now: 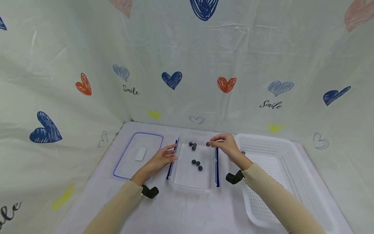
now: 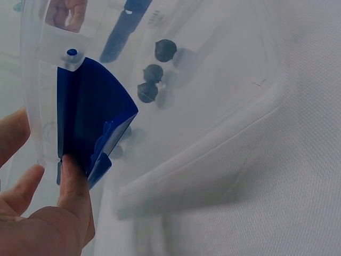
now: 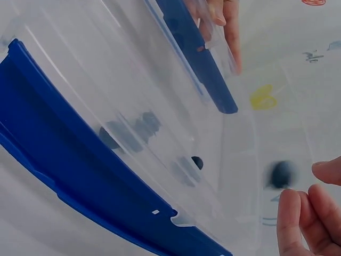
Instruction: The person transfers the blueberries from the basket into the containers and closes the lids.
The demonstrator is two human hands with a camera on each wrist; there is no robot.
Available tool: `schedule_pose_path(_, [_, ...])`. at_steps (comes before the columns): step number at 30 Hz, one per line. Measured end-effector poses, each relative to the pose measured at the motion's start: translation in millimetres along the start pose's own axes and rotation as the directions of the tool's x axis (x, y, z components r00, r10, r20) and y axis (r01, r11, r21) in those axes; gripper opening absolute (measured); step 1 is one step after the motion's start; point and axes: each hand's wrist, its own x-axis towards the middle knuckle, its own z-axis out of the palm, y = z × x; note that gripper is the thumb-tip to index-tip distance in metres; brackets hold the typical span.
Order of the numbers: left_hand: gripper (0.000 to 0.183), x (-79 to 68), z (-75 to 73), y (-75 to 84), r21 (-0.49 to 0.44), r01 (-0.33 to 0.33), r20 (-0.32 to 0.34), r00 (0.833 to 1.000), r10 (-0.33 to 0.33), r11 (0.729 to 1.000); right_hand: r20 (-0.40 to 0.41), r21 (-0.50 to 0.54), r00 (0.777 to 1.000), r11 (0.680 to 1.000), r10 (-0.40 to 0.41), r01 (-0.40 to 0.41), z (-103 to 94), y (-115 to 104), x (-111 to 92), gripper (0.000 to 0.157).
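**Dark Ball at Fingertips Above a Clear Box**

A person in beige sleeves (image 1: 117, 204), a black wrist mount (image 1: 150, 192) on the left arm and a second (image 1: 234, 178) on the right, reaches with both hands over a white table (image 1: 187, 211). A white perforated basket (image 1: 257, 216) lies at the person's right, partly beneath the right forearm; another small ball (image 1: 243, 152) shows by its left wall, close to the wrist.

At centre stands a clear box (image 1: 184, 182) with blue latches (image 1: 217, 172) hanging along its sides. The left hand (image 1: 160, 159) rests against the box's left side, fingers spread wide, with one digit touching a latch. On the box's floor lie three dark balls (image 1: 198, 163) near the middle and a cluster of three more (image 1: 194, 145) farther back. At the left of the box lies a blue-edged lid (image 1: 152, 143) bearing a white label (image 1: 141, 154).

Over the box's far right part, the right hand (image 1: 226, 144) has thumb and fingers narrowly parted. The dark ball (image 1: 208, 144) sits just beyond the fingertips (blurred in the right wrist view), clear of the thumb; whether it touches a finger cannot be told.

Behind hangs a pale curtain (image 1: 198, 58) printed with coloured hearts and "Smile."
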Motion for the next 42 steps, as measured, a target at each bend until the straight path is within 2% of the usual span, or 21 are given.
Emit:
schedule_pose_path(6, [0.067,0.3,0.4,-0.7,-0.002,0.001,-0.008,1.0,-0.001,1.0,-0.01,0.02,1.0,0.999,-0.03,0.03,-5.5,0.1,-2.4,0.024])
schedule_pose_path(15, [0.067,1.2,1.2,-0.9,0.003,0.008,-0.009,1.0,-0.008,1.0,-0.036,0.054,0.998,0.997,-0.054,0.056,-23.9,-1.8,-6.0,0.027])
schedule_pose_path(23, [0.067,0.0,1.9,0.8,0.001,-0.006,0.007,1.0,0.006,1.0,-0.095,0.068,0.994,0.996,-0.052,0.059,-43.8,-3.0,-11.0,0.036])
schedule_pose_path(30, [0.066,-0.4,2.5,2.3,0.01,0.0,-0.01,1.0,0.0,1.0,-0.138,0.068,0.989,0.996,-0.055,0.065,-61.6,0.1,-14.3,0.042])
schedule_pose_path(42, [0.068,0.0,2.1,1.0,-0.002,0.007,-0.004,1.0,-0.007,1.0,-0.174,0.078,0.98,0.991,-0.096,0.111,-82.5,10.4,-21.6,0.039])
